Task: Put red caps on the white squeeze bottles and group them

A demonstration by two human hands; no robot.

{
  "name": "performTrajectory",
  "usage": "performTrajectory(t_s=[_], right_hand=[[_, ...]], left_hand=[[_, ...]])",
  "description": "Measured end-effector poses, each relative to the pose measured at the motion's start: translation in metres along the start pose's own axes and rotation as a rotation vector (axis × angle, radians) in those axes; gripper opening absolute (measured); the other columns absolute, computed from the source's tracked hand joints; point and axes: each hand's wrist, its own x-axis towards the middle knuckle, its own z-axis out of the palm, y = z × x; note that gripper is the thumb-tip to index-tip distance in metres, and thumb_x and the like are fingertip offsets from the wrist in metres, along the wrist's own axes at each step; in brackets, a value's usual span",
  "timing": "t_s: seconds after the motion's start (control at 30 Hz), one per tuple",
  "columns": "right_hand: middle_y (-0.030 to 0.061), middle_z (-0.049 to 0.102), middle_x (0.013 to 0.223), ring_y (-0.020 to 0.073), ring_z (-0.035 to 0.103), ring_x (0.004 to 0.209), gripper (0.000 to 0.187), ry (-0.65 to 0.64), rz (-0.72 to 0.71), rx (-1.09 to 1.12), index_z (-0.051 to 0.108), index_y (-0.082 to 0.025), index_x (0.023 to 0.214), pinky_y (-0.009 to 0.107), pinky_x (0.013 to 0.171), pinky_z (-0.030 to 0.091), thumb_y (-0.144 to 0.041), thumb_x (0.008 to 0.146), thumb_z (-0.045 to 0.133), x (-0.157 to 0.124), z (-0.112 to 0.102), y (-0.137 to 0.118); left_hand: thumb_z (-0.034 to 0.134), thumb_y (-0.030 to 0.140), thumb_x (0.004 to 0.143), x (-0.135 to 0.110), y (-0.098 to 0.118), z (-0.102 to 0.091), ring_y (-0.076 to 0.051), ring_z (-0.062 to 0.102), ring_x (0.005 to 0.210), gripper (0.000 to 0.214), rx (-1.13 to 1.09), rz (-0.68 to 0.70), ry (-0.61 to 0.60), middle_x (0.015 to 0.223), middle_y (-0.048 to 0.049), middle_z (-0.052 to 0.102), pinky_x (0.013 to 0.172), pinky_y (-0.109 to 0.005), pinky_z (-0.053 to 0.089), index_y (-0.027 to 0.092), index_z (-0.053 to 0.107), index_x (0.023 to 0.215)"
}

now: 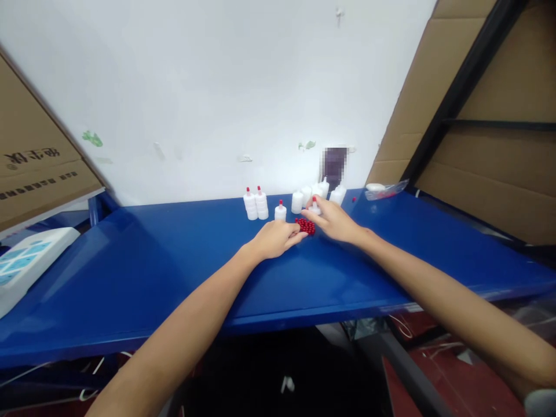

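The table (165,249) is backed by a wall (208,87) and flanked by cardboard (490,179); a device (28,260) is placed at its left.

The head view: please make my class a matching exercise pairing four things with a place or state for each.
1. Right hand
2. Pile of small red caps
3. Clear plastic bag
4. Printed cardboard

A. at the picture's left edge
B. holding a red-capped white bottle
C. near the blue table's far right corner
D. beside the left hand

Pairs: 1-B, 2-D, 3-C, 4-A
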Motion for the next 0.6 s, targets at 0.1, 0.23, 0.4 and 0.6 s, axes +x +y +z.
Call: performTrajectory(t_s=[0.1,0.23,0.4,0.6], right_hand=[[0.0027,0.062,0.083,0.0225,0.057,0.075,0.019,-0.033,0.034,-0.022,0.05,-0.022,0.106,0.035,0.075,0.042,-0.037,0.095,0.046,-0.002,0.002,0.0],[0.0025,0.059,0.083,0.0224,0.055,0.073,0.023,-0.018,0.042,0.003,0.045,-0.02,0.115,0.035,0.073,0.04,-0.033,0.096,0.042,0.001,0.004,0.004],[0.0004,0.058,0.077,0.0194,0.053,0.069,0.037,-0.015,0.002,0.069,0.05,-0.018,0.12,0.031,0.068,0.038,-0.048,0.098,0.046,0.02,0.004,0.002],[-0.0012,0.059,0.073,0.0168,0.048,0.066,0.046,0.002,-0.074,0.086,0.063,-0.018,0.125,0.029,0.067,0.036,-0.05,0.092,0.06,0.052,0.017,-0.005]], left_hand=[[0.043,0.046,0.103,0.0,0.0,0.001,-0.013,0.049,0.054,0.045,0.001,0.0,0.005,0.061,-0.0007,0.057,0.056,-0.027,0.027,0.017,0.061,0.075],[0.043,0.047,0.103,0.001,-0.002,0.002,-0.013,0.047,0.053,0.045,-0.01,0.004,0.007,0.061,-0.0002,0.056,0.055,-0.026,0.027,0.017,0.06,0.073],[0.042,0.047,0.103,0.001,-0.003,0.003,-0.014,0.049,0.055,0.046,-0.005,0.008,0.007,0.062,-0.0006,0.057,0.056,-0.027,0.027,0.017,0.059,0.073],[0.043,0.047,0.103,0.0,-0.002,0.002,-0.014,0.047,0.054,0.046,-0.036,-0.006,-0.005,0.061,0.0001,0.055,0.057,-0.027,0.025,0.018,0.057,0.07]])
